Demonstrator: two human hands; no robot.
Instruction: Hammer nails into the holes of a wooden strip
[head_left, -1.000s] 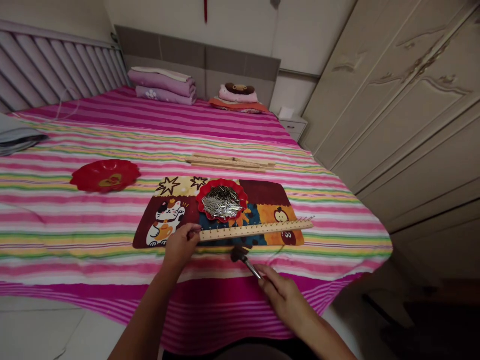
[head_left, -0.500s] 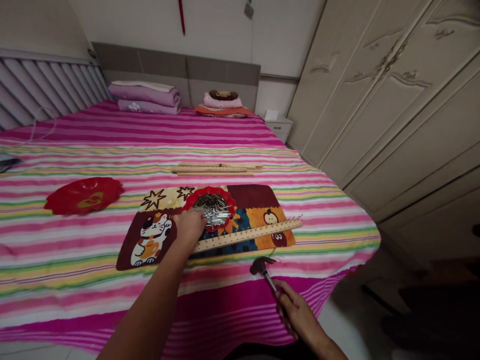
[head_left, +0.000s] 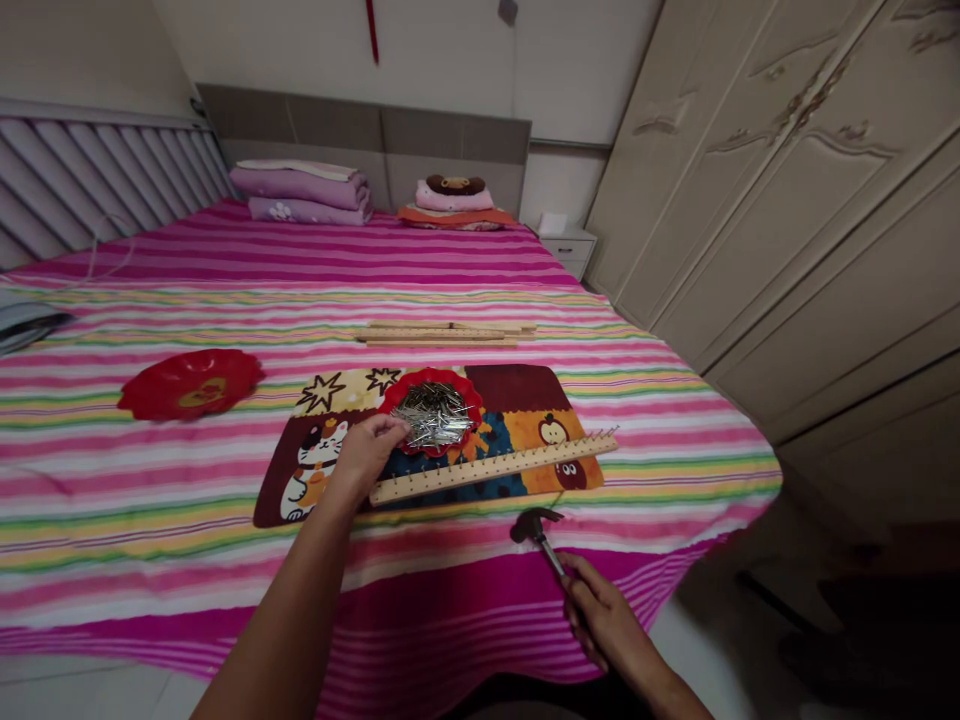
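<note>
- Basically, set up on a bed with a striped sheet (head_left: pixel 150 480), mostly pink, white, yellow and green, magenta toward both ends.
- Backed by a grey headboard (head_left: pixel 337 120), with folded purple quilts (head_left: pixel 307 195) and a smaller orange-and-pink stack (head_left: pixel 454 210) in front; flanked at right by a nightstand (head_left: pixel 570 248) and a wardrobe (head_left: pixel 750 220).
- Lying slanted across the front of a printed mat (head_left: pixel 514 385): nailed wooden strip (head_left: pixel 487 468), right end past the mat's edge. Just behind it, also on the mat: red bowl (head_left: pixel 427 374) of nails (head_left: pixel 439 425).
- Farther off: spare strips (head_left: pixel 450 335) beyond the mat, red dish (head_left: pixel 191 385) to the left.
- Right hand (head_left: pixel 600 610): clenched around the hammer (head_left: pixel 536 525) handle, head apart from the strip.
- Left hand (head_left: pixel 369 448): fingertips bunched at the bowl's left rim; can't tell if pinching a nail.
- Hidden: part of the mat's cat print, behind left hand and forearm; lower handle, inside right fist. Cut off: grey item (head_left: pixel 30 320) at left edge. Too dark to read: lower right corner.
- Materials: pale, narrow, straight wood, dotted along its face; bright silver nails in front, darker ones behind; scalloped glossy red rims; dark curved claw; raised mouldings on wardrobe doors.
</note>
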